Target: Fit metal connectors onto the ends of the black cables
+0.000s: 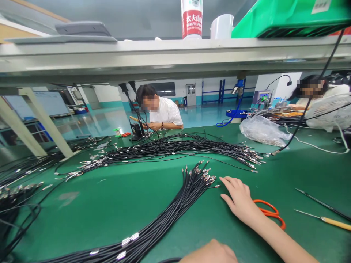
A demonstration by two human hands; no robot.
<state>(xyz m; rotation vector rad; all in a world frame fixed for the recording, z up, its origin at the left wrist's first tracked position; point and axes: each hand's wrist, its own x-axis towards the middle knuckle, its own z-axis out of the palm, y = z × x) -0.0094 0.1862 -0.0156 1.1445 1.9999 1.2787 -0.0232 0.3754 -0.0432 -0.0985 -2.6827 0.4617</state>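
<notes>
Right hand [240,199] at 1 o'clock: open, empty, flat on green mat [82,215], just beside black cable bundle [189,197]; orange scissors [270,213] adjacent. Left hand [210,254] at 6 o'clock: grip unclear, frame-cut.

The right hand [240,199] was bare and narrow across the back, with 4 slim, tapering fingers [229,181] in view and smooth skin. Behind it ran a long, slender forearm [276,237], also bare, narrowing at the wrist and cut off by the lower edge of the view. The left hand [210,254] was bare too, though only a rounded part of its back showed at the bottom edge.
</notes>
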